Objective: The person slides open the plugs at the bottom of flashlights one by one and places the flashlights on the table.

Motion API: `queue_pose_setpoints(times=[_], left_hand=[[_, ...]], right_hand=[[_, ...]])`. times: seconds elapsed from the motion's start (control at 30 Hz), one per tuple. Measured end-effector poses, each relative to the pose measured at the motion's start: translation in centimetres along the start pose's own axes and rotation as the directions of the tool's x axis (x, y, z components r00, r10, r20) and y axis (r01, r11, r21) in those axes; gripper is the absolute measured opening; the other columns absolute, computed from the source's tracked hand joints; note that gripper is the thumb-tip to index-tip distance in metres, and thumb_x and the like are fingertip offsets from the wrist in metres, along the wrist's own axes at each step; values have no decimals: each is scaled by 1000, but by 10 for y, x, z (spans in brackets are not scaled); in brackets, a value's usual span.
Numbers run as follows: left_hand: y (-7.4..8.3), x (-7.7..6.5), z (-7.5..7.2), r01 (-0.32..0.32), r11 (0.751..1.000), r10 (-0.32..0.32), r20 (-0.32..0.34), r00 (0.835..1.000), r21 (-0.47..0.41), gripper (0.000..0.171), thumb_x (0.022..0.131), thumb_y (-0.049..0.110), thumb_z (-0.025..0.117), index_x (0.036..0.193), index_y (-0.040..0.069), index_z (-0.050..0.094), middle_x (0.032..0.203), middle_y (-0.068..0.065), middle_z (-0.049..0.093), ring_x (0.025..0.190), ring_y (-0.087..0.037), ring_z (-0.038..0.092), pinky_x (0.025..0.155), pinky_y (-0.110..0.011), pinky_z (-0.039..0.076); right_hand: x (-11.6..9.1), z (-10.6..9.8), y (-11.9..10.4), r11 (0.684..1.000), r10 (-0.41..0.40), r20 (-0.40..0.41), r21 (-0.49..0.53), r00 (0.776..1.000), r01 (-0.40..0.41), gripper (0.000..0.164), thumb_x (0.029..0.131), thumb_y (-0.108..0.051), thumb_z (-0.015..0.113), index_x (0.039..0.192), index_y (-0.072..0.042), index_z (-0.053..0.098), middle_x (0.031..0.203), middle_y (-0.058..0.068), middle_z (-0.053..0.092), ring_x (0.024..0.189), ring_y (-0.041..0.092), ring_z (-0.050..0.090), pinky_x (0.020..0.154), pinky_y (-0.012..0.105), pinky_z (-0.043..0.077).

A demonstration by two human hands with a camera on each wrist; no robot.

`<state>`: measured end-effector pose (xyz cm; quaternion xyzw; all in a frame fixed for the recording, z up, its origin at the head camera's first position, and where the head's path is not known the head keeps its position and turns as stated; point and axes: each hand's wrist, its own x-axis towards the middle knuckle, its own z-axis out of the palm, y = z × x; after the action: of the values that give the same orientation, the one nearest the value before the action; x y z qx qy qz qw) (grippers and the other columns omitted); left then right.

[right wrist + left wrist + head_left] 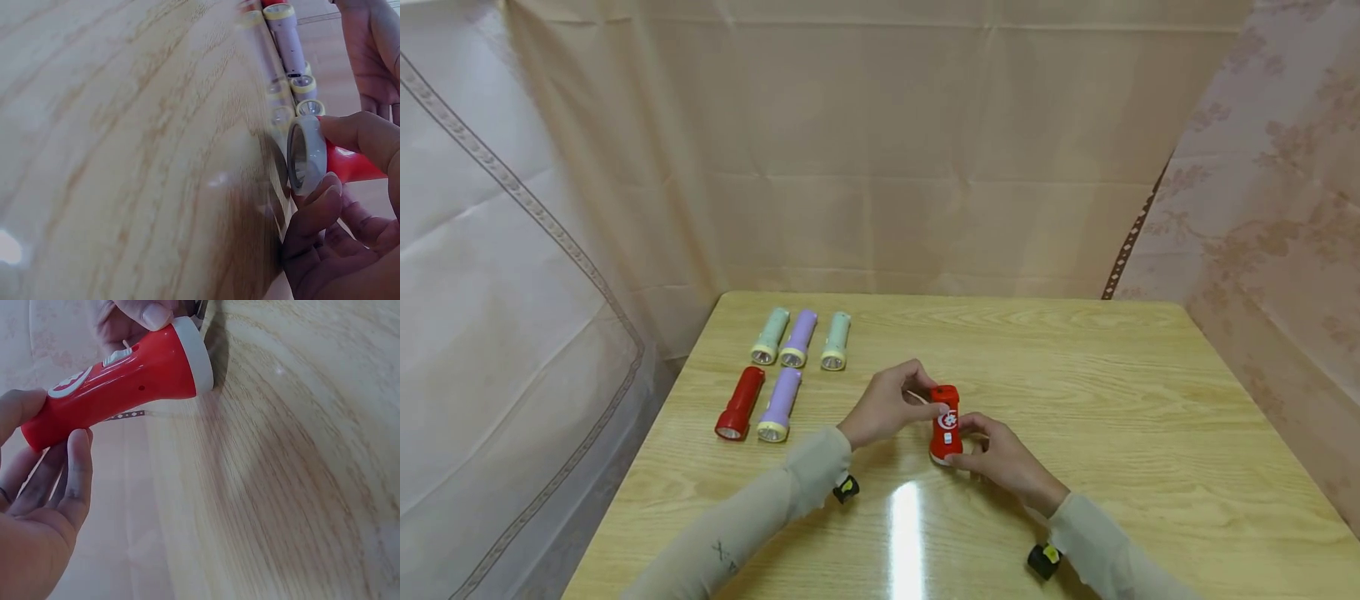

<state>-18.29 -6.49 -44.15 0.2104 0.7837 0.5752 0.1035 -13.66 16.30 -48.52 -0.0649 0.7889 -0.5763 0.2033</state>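
A red flashlight (948,428) with a white head ring, a round white emblem and a pale switch is held between both hands over the right-middle of the table. My left hand (887,406) grips its tail end, thumb on one side and fingers on the other, as the left wrist view shows along the red body (134,378). My right hand (1003,454) pinches the head end. In the right wrist view, its thumb and fingers hold around the white ring (317,156), and the lens faces the tabletop side. Whether the ring touches the table I cannot tell.
Left on the wooden table (1112,375) lie several flashlights in two rows. Behind are a mint one (771,333), a purple one (800,335) and another mint one (836,340). In front lie a darker red one (742,400) and a purple one (782,400). Cloth hangs behind.
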Motion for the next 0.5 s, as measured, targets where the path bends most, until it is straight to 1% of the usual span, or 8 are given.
queue_pose_setpoints(times=[0.1, 0.27, 0.4, 0.5], left_hand=[[2, -1, 2, -35, 999, 35, 24, 999, 13, 24, 86, 13, 86, 98, 14, 65, 103, 3, 71, 90, -21, 72, 76, -31, 60], [3, -4, 4, -87, 996, 84, 65, 994, 34, 24, 86, 14, 87, 98, 15, 66, 103, 4, 71, 91, -27, 70, 74, -29, 61], [2, -6, 5, -130, 990, 125, 106, 987, 49, 27, 85, 14, 87, 101, 15, 66, 103, 6, 70, 95, -32, 69, 73, -28, 60], [1, -7, 5, -161, 985, 152, 132, 979, 56, 28, 85, 14, 87, 104, 15, 65, 104, 6, 70, 95, -32, 68, 70, -29, 60]], right_hand=[[0, 0, 1, 1000, -5, 1, -2, 1000, 5, 50, 88, -16, 84, 129, -5, 58, 129, 13, 62, 89, 25, 57, 64, 29, 51], [1, 2, 1, 999, -10, -23, -42, 1000, 9, 46, 86, -13, 85, 124, -8, 60, 120, 11, 63, 82, 23, 57, 63, 28, 51], [1, 3, 0, 999, -1, -34, -45, 999, 0, 56, 84, -13, 87, 132, -11, 60, 123, 10, 63, 81, 23, 58, 63, 29, 51], [0, 4, -1, 1000, 7, -29, -25, 1000, -7, 62, 84, -18, 87, 139, -12, 58, 128, 10, 62, 80, 22, 58, 62, 29, 51]])
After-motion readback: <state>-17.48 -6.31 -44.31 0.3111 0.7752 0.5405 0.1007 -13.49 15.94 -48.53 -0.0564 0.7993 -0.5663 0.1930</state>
